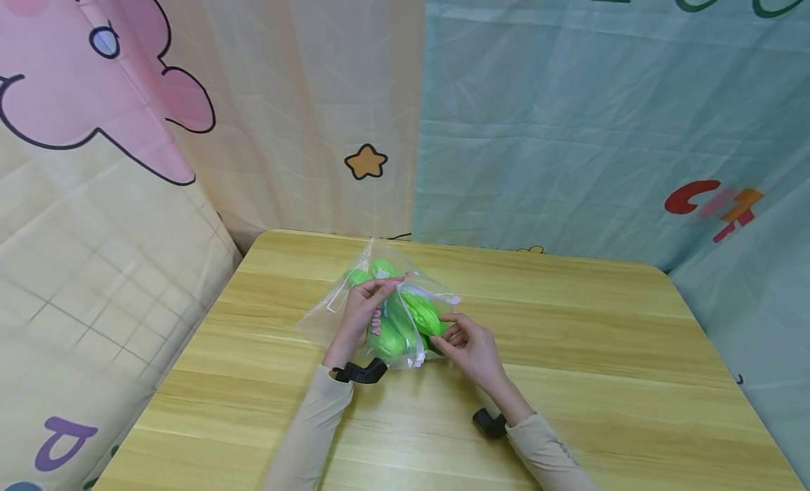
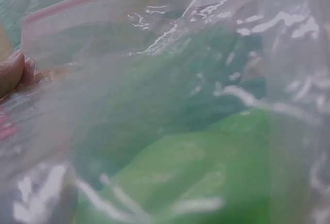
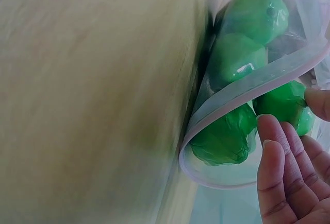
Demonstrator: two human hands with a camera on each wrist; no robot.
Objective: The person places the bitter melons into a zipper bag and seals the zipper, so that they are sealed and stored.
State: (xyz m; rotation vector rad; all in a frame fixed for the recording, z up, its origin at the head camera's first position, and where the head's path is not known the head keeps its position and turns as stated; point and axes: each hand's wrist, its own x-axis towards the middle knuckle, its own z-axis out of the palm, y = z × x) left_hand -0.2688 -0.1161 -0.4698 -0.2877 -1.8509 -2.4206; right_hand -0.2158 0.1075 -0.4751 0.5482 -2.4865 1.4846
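A clear zip bag point(image 1: 338, 304) with a pale pink zip edge lies on the table, holding several green toy vegetables point(image 1: 389, 340). At its upper rim, my left hand point(image 1: 362, 309) pinches the plastic; the left thumb point(image 2: 10, 74) shows at that edge in the left wrist view. A bright green, ridged vegetable point(image 1: 422, 313) lies at the bag's open mouth. My right hand point(image 1: 471, 347) has its thumb and fingers about the end of a green vegetable point(image 3: 281, 105) there. Another green vegetable point(image 3: 224, 139) sits just inside the mouth.
The wooden table point(image 1: 588, 336) spreads out around the bag. Printed curtains point(image 1: 544, 125) hang behind it and at both sides. Each wrist wears a black camera mount point(image 1: 362, 371).
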